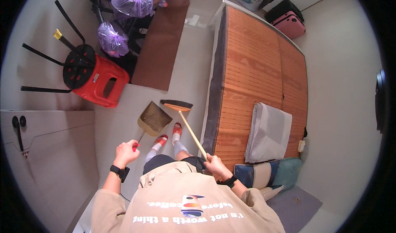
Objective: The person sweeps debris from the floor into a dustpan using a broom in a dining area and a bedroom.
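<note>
My left hand (pixel 126 152) is closed around the red grip of a long-handled dustpan (pixel 154 118). The pan lies low over the floor in front of my feet, its inside brown and stained; whether it touches the floor I cannot tell. In my right hand (pixel 215 165) is the pale yellow stick of a broom (pixel 177 105), which slants down away from me. Its orange head with dark bristles is just right of the dustpan, a small gap apart, near the tip of my right red slipper (pixel 177 129).
A bed with a bamboo mat (pixel 253 72) and a folded grey blanket (pixel 269 134) stands on the right. Left are a red plastic stool (pixel 105 81) with an upturned black-legged stool, purple bags (pixel 133 2) and a brown floor mat (pixel 162 44). A white door (pixel 52 152) is nearer left.
</note>
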`<state>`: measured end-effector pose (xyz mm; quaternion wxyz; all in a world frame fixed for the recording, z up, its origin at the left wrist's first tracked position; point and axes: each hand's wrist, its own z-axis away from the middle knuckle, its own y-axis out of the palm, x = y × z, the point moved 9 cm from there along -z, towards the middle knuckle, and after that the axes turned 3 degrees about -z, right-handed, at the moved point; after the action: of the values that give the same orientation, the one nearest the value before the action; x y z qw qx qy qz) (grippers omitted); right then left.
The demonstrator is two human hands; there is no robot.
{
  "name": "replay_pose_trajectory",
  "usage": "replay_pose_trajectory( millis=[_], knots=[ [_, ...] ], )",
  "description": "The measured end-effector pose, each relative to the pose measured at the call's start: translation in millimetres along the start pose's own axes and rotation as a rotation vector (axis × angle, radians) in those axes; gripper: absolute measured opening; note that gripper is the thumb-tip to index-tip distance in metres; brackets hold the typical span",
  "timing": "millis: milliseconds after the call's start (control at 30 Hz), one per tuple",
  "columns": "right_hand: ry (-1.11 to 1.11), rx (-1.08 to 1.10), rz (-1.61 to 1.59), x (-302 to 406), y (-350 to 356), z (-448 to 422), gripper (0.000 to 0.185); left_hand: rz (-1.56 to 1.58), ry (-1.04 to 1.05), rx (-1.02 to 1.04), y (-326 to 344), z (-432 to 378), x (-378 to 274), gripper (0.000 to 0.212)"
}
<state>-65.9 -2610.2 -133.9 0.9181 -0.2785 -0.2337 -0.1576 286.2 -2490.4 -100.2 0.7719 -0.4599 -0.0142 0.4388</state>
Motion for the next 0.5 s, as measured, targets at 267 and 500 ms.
replay_pose_trajectory(
  millis=[267, 500],
  knots=[
    [0.271, -0.014, -0.607, 21, -32, 56, 0.030, -0.046, -0.034, 0.008, 7, -3, 9, 0.025],
    [0.040, -0.290, 0.026, 65, -58, -31, 0.028, -0.063, -0.045, -0.027, 14, 3, 15, 0.024]
  ],
)
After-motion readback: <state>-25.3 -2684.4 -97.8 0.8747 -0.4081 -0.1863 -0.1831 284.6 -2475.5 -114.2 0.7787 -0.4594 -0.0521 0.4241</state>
